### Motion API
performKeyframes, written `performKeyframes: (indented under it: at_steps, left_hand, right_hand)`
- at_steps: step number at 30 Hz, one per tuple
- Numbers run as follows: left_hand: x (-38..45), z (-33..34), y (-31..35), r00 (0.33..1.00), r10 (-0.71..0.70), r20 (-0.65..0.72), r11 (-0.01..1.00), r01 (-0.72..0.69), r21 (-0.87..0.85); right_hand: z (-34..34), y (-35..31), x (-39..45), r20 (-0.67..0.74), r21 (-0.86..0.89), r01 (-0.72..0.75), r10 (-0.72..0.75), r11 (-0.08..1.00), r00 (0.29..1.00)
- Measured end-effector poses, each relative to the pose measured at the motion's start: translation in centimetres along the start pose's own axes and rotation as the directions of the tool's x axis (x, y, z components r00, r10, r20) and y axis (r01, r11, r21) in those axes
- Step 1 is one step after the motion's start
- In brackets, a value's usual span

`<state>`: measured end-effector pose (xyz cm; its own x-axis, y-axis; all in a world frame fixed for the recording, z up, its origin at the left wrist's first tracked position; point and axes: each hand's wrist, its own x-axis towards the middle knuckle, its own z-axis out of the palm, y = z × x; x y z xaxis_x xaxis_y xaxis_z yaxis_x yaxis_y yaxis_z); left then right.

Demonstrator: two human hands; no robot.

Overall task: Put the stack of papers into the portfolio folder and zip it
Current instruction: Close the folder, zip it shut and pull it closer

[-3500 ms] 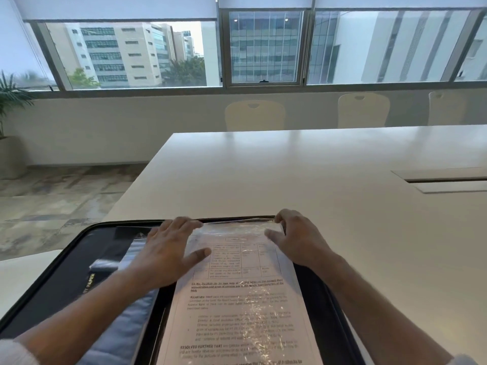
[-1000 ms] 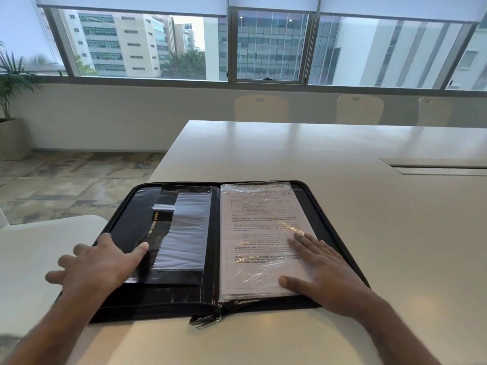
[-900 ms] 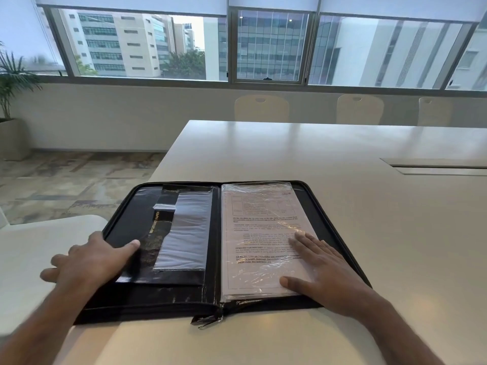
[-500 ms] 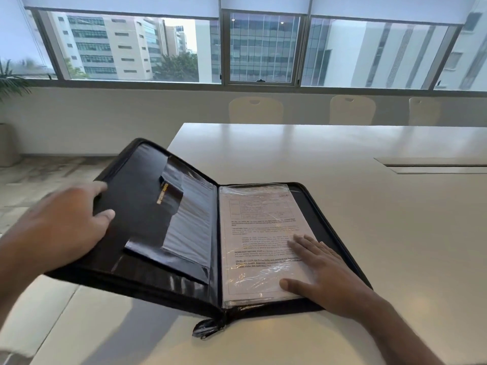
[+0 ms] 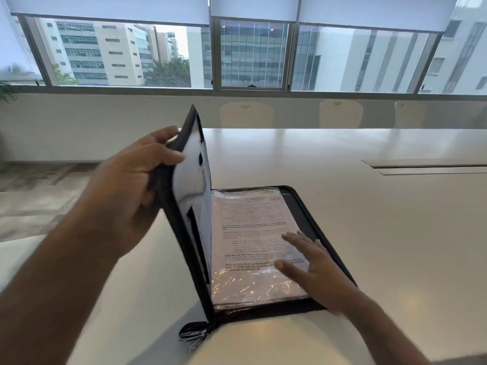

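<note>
Black zip portfolio folder (image 5: 311,214) half open on the white surface (image 5: 369,233): right half flat, left cover (image 5: 184,227) raised near upright along the spine. Stack of papers (image 5: 253,241), printed text under a shiny clear sleeve, lies flat inside the folder's right half. Zipper pull (image 5: 193,335) hangs at the folder's near spine end.

The portfolio folder (image 5: 320,229) lies at the near edge of the table (image 5: 369,233), toward its left corner. Its right half is flat on the table with the stack of papers (image 5: 253,233) in it; its left cover stands nearly upright along the spine. The left hand (image 5: 126,191) grips that cover's outer edge, left of the papers. The right hand (image 5: 313,270) rests on the papers' near right part. Chairs (image 5: 246,114) stand behind the far edge, under the windows (image 5: 253,54).
</note>
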<state>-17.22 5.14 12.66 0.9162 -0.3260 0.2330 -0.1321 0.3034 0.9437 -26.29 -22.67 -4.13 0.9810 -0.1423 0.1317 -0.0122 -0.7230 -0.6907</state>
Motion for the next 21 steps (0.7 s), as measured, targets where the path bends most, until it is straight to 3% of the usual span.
performKeyframes:
  at_steps: [3, 7, 12, 15, 18, 21]
  left_hand:
    - [-0.6, 3.4, -0.9, 0.994, 0.028, 0.11, 0.997, -0.02, -0.073]
    - [-0.3, 6.7, -3.1, 0.99, 0.054, 0.133, 0.996, -0.045, -0.074]
    - [-1.1, 9.7, -8.5, 0.992, 0.026, 0.123, 0.974, -0.053, 0.222]
    - [-1.0, 9.3, -12.1, 0.987, -0.028, 0.16, 0.825, -0.067, 0.561]
    - [-0.9, 8.5, -14.8, 0.97, -0.062, 0.234, 0.68, -0.131, 0.722]
    - [-1.1, 7.5, -16.8, 0.952, -0.112, 0.283, 0.528, -0.185, 0.829]
  right_hand:
    - [-0.9, -2.6, -0.3, -0.128, 0.381, 0.087, -0.041, 0.92, 0.991]
    - [-2.3, -6.3, -0.5, -0.243, 0.712, 0.261, -0.12, 0.652, 0.962]
    - [-3.7, -8.7, -0.7, -0.22, 0.915, 0.244, -0.11, 0.321, 0.969]
    - [-4.4, -7.8, -1.2, -0.218, 0.939, 0.206, 0.012, 0.277, 0.976]
    - [-4.7, -5.9, -1.7, -0.223, 0.961, 0.183, 0.188, 0.208, 0.957]
    - [-4.7, -3.5, -2.1, -0.21, 0.947, 0.095, 0.367, 0.308, 0.906]
